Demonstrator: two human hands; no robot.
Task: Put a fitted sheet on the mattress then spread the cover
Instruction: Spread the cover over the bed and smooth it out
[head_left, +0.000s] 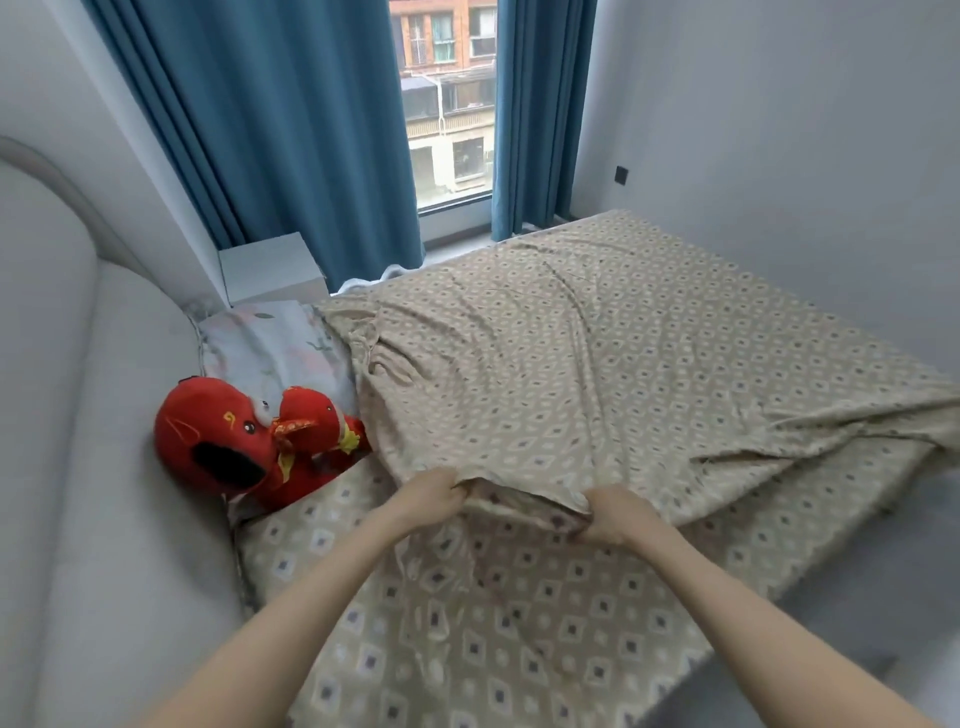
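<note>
1. The bed (779, 561) is standing with its grey padded headboard (104, 519) on the left.
2. A fitted sheet (519, 649) in a diamond print is covering the near end of the mattress.
3. A cover (623, 364) (the same beige diamond print) is lying rumpled over the far part, with its near edge raised off the sheet.
4. A floral pillow (280, 348) is resting by the headboard, touching the cover's bunched corner.
5. A red plush toy (249, 441) is lying just beside the pillow, leaning against the headboard.

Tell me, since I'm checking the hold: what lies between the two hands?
Head view: the hem of the beige diamond-patterned fabric cover spans from left hand to right hand, both holding it.
</note>
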